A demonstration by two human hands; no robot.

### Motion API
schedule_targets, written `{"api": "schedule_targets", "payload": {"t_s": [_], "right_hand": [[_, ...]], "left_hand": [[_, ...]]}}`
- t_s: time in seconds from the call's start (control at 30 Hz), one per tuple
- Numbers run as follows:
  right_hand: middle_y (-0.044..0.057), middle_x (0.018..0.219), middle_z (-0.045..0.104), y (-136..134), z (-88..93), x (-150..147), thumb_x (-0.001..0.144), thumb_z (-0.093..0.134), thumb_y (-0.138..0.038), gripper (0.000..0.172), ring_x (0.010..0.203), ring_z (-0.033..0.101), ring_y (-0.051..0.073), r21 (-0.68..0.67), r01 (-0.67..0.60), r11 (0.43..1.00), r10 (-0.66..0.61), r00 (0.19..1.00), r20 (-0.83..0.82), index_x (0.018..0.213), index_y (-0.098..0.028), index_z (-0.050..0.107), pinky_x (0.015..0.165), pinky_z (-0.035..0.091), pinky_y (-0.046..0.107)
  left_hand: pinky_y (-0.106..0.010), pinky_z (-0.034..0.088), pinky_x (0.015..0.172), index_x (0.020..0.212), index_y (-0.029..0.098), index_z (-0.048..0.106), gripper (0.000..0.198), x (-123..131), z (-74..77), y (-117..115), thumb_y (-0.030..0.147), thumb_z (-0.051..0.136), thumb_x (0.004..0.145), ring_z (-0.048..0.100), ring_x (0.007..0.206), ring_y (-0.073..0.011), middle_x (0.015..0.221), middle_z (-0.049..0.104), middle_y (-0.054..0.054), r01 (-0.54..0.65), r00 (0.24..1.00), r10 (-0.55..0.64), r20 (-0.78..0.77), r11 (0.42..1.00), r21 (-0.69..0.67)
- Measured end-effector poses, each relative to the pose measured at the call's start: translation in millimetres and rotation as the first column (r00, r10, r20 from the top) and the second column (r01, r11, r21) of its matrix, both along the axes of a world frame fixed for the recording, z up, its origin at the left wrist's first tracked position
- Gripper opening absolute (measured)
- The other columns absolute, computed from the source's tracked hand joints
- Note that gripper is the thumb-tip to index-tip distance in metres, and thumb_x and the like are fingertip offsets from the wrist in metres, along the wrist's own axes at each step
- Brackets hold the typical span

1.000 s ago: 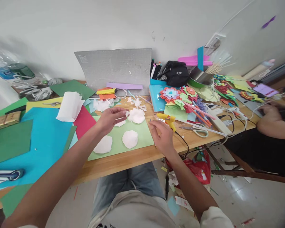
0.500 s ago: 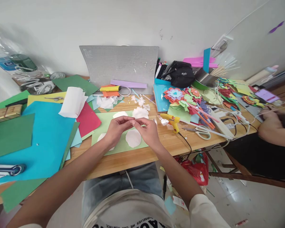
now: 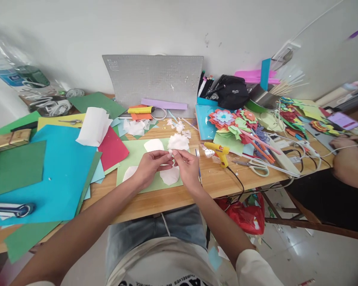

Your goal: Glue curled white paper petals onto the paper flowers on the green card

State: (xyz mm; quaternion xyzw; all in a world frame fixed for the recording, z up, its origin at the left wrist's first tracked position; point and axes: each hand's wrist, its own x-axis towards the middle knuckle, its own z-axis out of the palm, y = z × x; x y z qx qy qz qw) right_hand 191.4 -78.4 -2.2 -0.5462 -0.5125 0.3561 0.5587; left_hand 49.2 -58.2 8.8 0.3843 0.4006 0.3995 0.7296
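My left hand (image 3: pixel 152 166) and my right hand (image 3: pixel 187 169) meet fingertip to fingertip above a light green sheet (image 3: pixel 131 153). Between their pinched fingers is a small white piece (image 3: pixel 171 152), mostly hidden. White rounded paper pieces lie on the sheet: one (image 3: pixel 154 145) behind my left hand, one (image 3: pixel 170 175) under and between the hands, another (image 3: pixel 129 172) by my left wrist. A ruffled white paper piece (image 3: pixel 179 142) sits just behind my right fingers.
A yellow glue gun (image 3: pixel 219 151) and scissors (image 3: pixel 258 167) lie to the right, near paper flowers (image 3: pixel 223 118). Coloured sheets (image 3: pixel 62 167) and a white paper roll (image 3: pixel 94 126) are at left. A grey cutting mat (image 3: pixel 155 79) leans on the wall. Another person's hand (image 3: pixel 343 143) is far right.
Both hands have come slightly lower and their fingers have shifted around the white piece. More of the rounded piece behind my left hand shows. The whole view has moved a little.
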Motion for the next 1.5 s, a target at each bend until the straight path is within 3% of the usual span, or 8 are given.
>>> {"api": "schedule_targets", "payload": {"t_s": [0.27, 0.53, 0.73, 0.83, 1.0, 1.1, 1.23, 1.5], "right_hand": [[0.004, 0.075, 0.069, -2.8, -5.8, -8.0, 0.085, 0.063, -0.047, 0.031, 0.065, 0.061, 0.015, -0.066, 0.03, 0.997, -0.036, 0.995, -0.093, 0.086, -0.018, 0.072, 0.059, 0.052, 0.026], [0.002, 0.069, 0.065, -3.1, -1.8, -3.5, 0.085, 0.062, -0.046, 0.03, 0.062, 0.059, 0.013, -0.062, 0.04, 0.997, -0.041, 0.999, -0.012, 0.083, -0.017, 0.068, 0.058, 0.05, 0.024], [0.004, 0.082, 0.069, -34.3, -2.1, 31.6, 0.089, 0.059, -0.046, 0.031, 0.069, 0.063, 0.015, -0.014, 0.128, 0.992, -0.127, 0.99, 0.053, 0.095, -0.018, 0.071, 0.065, 0.053, 0.027], [0.005, 0.082, 0.068, -63.3, -11.8, 73.0, 0.09, 0.057, -0.041, 0.027, 0.075, 0.063, 0.017, 0.132, 0.354, 0.926, -0.376, 0.896, 0.234, 0.091, -0.017, 0.069, 0.072, 0.053, 0.031], [0.011, 0.102, 0.065, -76.1, -25.3, 142.5, 0.087, 0.059, -0.037, 0.027, 0.1, 0.059, 0.024, 0.37, 0.529, 0.764, -0.64, 0.548, 0.538, 0.102, -0.016, 0.066, 0.091, 0.048, 0.041], [0.015, 0.111, 0.064, -58.4, -26.7, 170.1, 0.083, 0.061, -0.043, 0.041, 0.107, 0.056, 0.027, 0.316, 0.519, 0.794, -0.577, 0.482, 0.659, 0.113, -0.014, 0.064, 0.094, 0.045, 0.044], [0.012, 0.099, 0.069, -29.5, -20.9, 185.9, 0.076, 0.065, -0.053, 0.05, 0.086, 0.06, 0.024, 0.111, 0.434, 0.894, -0.384, 0.617, 0.686, 0.107, -0.014, 0.069, 0.083, 0.047, 0.039], [0.001, 0.063, 0.058, -3.6, -8.4, 182.0, 0.08, 0.059, -0.057, 0.044, 0.059, 0.047, 0.014, -0.139, 0.244, 0.96, -0.099, 0.758, 0.645, 0.078, -0.014, 0.068, 0.059, 0.037, 0.028]], "left_hand": [[-0.032, 0.056, 0.072, 0.081, 0.018, 0.072, 0.032, -1.7, -4.2, 1.8, 0.044, 0.082, 0.066, 0.061, 0.079, -0.0158, 0.079, 0.065, -0.002, -0.004, 0.998, 0.006, -0.063, 0.999, 0.033], [-0.028, 0.057, 0.066, 0.081, 0.017, 0.071, 0.031, 0.1, -5.7, 1.5, 0.043, 0.08, 0.068, 0.058, 0.078, -0.0152, 0.077, 0.062, -0.002, 0.014, 0.993, -0.004, -0.12, 0.996, 0.085], [-0.029, 0.055, 0.066, 0.078, 0.016, 0.069, 0.034, -3.8, -5.6, 7.6, 0.048, 0.078, 0.068, 0.057, 0.074, -0.0154, 0.077, 0.062, -0.002, -0.025, 0.957, 0.083, -0.279, 0.978, 0.206], [-0.029, 0.053, 0.062, 0.078, 0.016, 0.069, 0.036, -7.9, -7.5, 14.8, 0.05, 0.075, 0.069, 0.057, 0.072, -0.0164, 0.079, 0.065, -0.004, -0.032, 0.908, 0.154, -0.39, 0.953, 0.302], [-0.03, 0.048, 0.067, 0.078, 0.018, 0.071, 0.031, -15.8, -2.2, 25.4, 0.049, 0.07, 0.074, 0.059, 0.071, -0.0182, 0.081, 0.07, -0.006, 0.031, 0.788, 0.241, -0.566, 0.903, 0.429], [-0.031, 0.046, 0.071, 0.076, 0.019, 0.072, 0.03, -18.1, 5.5, 31.6, 0.049, 0.069, 0.074, 0.06, 0.07, -0.0186, 0.078, 0.071, -0.005, 0.112, 0.749, 0.208, -0.629, 0.896, 0.429], [-0.031, 0.045, 0.07, 0.073, 0.019, 0.072, 0.03, -14.9, 9.9, 41.5, 0.049, 0.069, 0.073, 0.059, 0.069, -0.0187, 0.073, 0.071, -0.004, 0.169, 0.727, 0.174, -0.664, 0.892, 0.418], [-0.028, 0.043, 0.063, 0.077, 0.017, 0.07, 0.033, -9.7, -19.2, 46.0, 0.049, 0.071, 0.069, 0.055, 0.064, -0.0155, 0.073, 0.067, -0.004, -0.03, 0.835, 0.231, -0.499, 0.925, 0.378]]}}
